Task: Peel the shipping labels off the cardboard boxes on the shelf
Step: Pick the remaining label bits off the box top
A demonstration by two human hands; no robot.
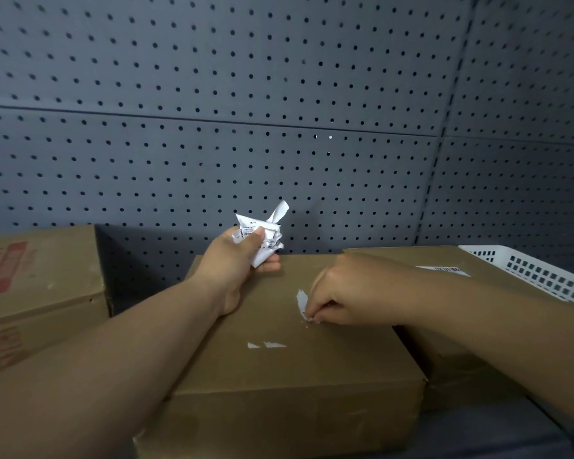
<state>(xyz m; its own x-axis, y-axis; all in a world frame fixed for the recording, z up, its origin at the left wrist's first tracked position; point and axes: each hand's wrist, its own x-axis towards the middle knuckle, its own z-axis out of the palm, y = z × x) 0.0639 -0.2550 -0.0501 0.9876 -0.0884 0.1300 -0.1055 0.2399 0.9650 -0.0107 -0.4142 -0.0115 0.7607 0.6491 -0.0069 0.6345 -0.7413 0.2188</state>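
A brown cardboard box point(279, 369) lies in the middle of the shelf. My left hand point(242, 256) hovers over its far edge and grips a crumpled wad of peeled white label point(265, 235). My right hand point(342, 293) rests on the box top, its fingertips pinching a small white label scrap point(303, 303) still stuck to the cardboard. Two more small white label remnants point(266, 344) lie nearer me on the lid. A second box point(421, 256) to the right carries a barcode label point(443, 270).
A taller cardboard box with red print point(37, 286) stands at the left. A white plastic basket point(537, 273) sits at the far right, partly on the right box. A dark grey pegboard wall point(279, 111) closes off the back of the shelf.
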